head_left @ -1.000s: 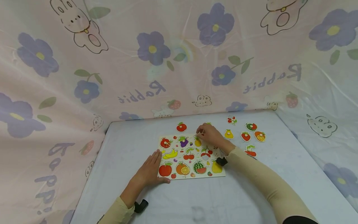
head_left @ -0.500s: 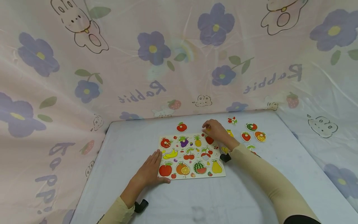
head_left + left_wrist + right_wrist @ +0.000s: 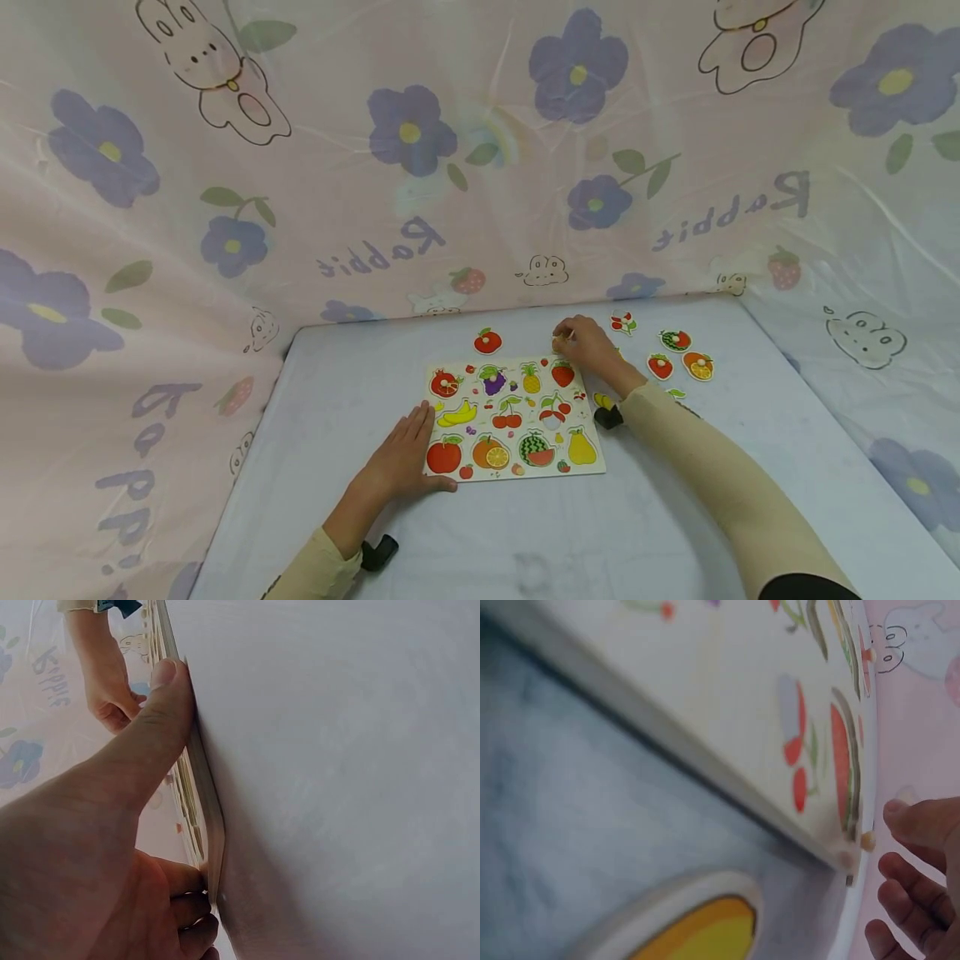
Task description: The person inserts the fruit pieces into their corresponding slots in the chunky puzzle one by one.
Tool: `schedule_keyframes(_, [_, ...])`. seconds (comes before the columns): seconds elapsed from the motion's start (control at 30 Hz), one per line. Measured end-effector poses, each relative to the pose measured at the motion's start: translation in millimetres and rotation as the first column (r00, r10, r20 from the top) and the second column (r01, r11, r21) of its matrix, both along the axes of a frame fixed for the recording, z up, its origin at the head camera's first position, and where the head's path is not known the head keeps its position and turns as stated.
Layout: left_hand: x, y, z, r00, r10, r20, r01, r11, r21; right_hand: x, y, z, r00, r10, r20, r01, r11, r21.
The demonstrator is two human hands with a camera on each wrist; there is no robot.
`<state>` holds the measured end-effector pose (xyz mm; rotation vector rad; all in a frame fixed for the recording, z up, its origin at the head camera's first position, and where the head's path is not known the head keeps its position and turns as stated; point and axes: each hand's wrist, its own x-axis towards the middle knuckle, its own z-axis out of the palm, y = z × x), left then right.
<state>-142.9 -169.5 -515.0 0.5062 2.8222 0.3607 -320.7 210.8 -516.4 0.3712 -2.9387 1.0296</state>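
A fruit puzzle board [image 3: 522, 417] lies on the table, printed with bananas, grapes, pineapple, watermelon and other fruit. My left hand [image 3: 401, 446] braces its near-left corner, fingers straight along the left edge and thumb at the near edge. In the left wrist view the thumb [image 3: 154, 724] lies along the board's side [image 3: 202, 780]. Just past the far-right corner is my right hand [image 3: 588, 346], over a small piece mostly hidden by it. In the right wrist view its thumb [image 3: 911, 821] and fingers are apart, near a wooden knob [image 3: 868, 841].
Behind the board lies a red fruit piece [image 3: 487, 341]. Right of the board are pieces of watermelon [image 3: 675, 340], strawberry [image 3: 660, 366], orange [image 3: 697, 366] and cherry-like fruit [image 3: 622, 322]. A yellow piece [image 3: 602, 401] sits by the right edge, partly behind the wrist camera.
My right hand has moved right and slightly back from the board's upper right, uncovering the pineapple and strawberry pictures. My left hand has stayed at the board's corner.
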Motion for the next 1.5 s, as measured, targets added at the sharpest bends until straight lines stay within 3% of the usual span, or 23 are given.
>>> schedule_keyframes(0.27, [2.5, 0.7, 5.2, 1.0, -0.009, 0.006, 0.009, 1.0, 0.024, -2.6, 3.7, 1.5, 1.0, -0.011, 0.006, 0.011, 1.0, 0.002])
schedule_keyframes(1.5, [1.4, 1.3, 0.7, 1.0, 0.002, -0.009, -0.002, 1.0, -0.01, -5.2, 5.1, -4.6, 0.998, -0.055, -0.005, 0.055, 0.996, 0.068])
